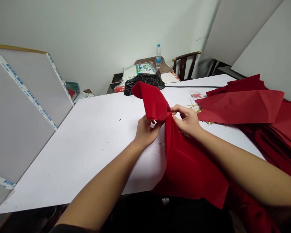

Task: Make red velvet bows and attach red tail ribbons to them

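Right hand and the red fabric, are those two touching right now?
Touching. The head view shows the right hand gripping the red fabric, its fingers pressed against the fabric near the fold.

Fabric pieces (240, 108) on the table (70, 161), right

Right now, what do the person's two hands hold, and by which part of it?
The left hand and right hand both hold one red velvety fabric sheet, pinching it at a narrow gathered part; one end loops up, and the rest spreads below the hands.
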Demonstrator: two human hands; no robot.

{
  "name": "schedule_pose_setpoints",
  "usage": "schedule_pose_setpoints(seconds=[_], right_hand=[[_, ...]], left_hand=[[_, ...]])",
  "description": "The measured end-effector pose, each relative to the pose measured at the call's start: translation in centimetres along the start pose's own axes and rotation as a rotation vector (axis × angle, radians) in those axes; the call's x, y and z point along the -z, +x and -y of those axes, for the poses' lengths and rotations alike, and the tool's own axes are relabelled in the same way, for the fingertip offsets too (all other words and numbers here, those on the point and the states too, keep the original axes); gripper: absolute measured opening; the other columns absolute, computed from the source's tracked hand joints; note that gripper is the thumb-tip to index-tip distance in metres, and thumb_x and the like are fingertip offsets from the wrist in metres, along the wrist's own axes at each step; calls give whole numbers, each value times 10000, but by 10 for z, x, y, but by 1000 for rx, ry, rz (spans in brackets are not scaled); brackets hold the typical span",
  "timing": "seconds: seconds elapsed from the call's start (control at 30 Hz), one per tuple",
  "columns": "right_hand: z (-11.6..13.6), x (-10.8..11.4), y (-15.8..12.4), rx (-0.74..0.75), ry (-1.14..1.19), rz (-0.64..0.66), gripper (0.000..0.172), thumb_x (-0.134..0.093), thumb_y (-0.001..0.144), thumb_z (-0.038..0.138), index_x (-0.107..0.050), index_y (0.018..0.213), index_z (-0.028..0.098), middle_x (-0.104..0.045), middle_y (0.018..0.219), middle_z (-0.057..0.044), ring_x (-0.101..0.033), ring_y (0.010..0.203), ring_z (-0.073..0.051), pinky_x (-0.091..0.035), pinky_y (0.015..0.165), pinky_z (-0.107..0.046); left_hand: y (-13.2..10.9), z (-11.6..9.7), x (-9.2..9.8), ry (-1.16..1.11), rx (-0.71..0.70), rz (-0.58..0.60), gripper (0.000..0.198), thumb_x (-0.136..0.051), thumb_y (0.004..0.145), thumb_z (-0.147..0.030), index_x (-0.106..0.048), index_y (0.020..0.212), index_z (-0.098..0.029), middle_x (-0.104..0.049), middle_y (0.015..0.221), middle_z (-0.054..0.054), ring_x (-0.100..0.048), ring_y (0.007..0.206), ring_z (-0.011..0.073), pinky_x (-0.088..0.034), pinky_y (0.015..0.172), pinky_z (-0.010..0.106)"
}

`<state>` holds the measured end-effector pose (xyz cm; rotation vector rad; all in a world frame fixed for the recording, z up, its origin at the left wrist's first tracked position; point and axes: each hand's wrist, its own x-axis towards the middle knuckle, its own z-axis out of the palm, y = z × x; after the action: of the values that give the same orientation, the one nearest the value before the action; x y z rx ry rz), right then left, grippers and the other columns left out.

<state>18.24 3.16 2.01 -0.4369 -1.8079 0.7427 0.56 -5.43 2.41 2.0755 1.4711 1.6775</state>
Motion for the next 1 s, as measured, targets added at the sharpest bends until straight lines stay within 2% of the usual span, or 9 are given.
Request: schedule_pose_setpoints(seconds=[0.1, 0.2, 0.27, 0.43, 0.63, 0.73, 0.83, 0.9, 1.0], right_hand=[[-1, 1, 0, 28, -47, 5, 214, -732, 901, 389, -756, 948, 181, -690, 797, -43, -627, 725, -159, -527, 705, -292], [-1, 2, 0, 63, -96, 20, 178, -718, 903, 355, -765, 953, 191, -690, 788, -42, -624, 710, -161, -526, 704, -295], [0, 1, 0, 62, -122, 28, 161, -722, 897, 345, -769, 948, 200, -688, 780, -43, -621, 709, -168, -526, 713, -308], [2, 2, 1, 66, -150, 18, 158, -710, 893, 353, -761, 919, 206, -684, 771, -54, -614, 719, -190, -516, 709, -333], [1, 4, 3, 78, -121, -14, 141, -713, 894, 331, -751, 913, 196, -673, 767, -45, -605, 714, -178, -500, 705, -323], [1, 2, 2, 112, -107, 7, 111, -713, 888, 292, -752, 918, 193, -667, 763, -42, -605, 719, -174, -488, 700, -317], [2, 1, 2, 126, -104, 34, 115, -703, 898, 294, -751, 929, 194, -664, 766, -45, -599, 721, -177, -473, 680, -318], [3, 2, 2, 115, -112, 32, 135, -699, 906, 323, -745, 923, 197, -657, 759, -49, -594, 727, -187, -470, 678, -328], [3, 3, 3, 101, -123, 23, 154, -704, 910, 349, -741, 919, 200, -660, 761, -55, -592, 734, -195, -471, 679, -339]], left_hand=[[1, 1, 4, 59, -57, -17, 89, -675, 922, -255, -724, 887, -188, -737, 795, 37, -664, 668, 151, -497, 544, 241], [0, 4, 6, 153, -174, -36, 91, -665, 927, -228, -750, 945, -203, -769, 861, 50, -716, 770, 193, -556, 669, 296], [-2, 9, 6, 214, -192, -47, 94, -668, 915, -237, -750, 953, -209, -775, 903, 62, -726, 824, 220, -575, 731, 333], [-4, 14, 5, 265, -166, -78, 132, -675, 910, -336, -710, 868, -216, -737, 802, 45, -703, 759, 217, -573, 715, 344], [3, 10, 6, 136, -34, -36, 81, -688, 895, -262, -704, 850, -197, -732, 773, 39, -693, 702, 191, -537, 620, 299], [1, 13, 6, 110, -11, -72, 118, -723, 874, -295, -691, 836, -188, -740, 806, 59, -706, 734, 216, -580, 695, 345], [-2, 17, 5, 119, -42, -42, 149, -723, 878, -329, -702, 894, -182, -756, 884, 85, -720, 815, 245, -599, 774, 389], [-3, 20, 4, 115, -50, -29, 166, -712, 882, -345, -692, 904, -181, -751, 867, 81, -714, 803, 241, -599, 769, 387], [-3, 27, 3, 105, 18, -58, 175, -715, 883, -357, -674, 906, -188, -740, 851, 66, -707, 792, 228, -596, 742, 364]])
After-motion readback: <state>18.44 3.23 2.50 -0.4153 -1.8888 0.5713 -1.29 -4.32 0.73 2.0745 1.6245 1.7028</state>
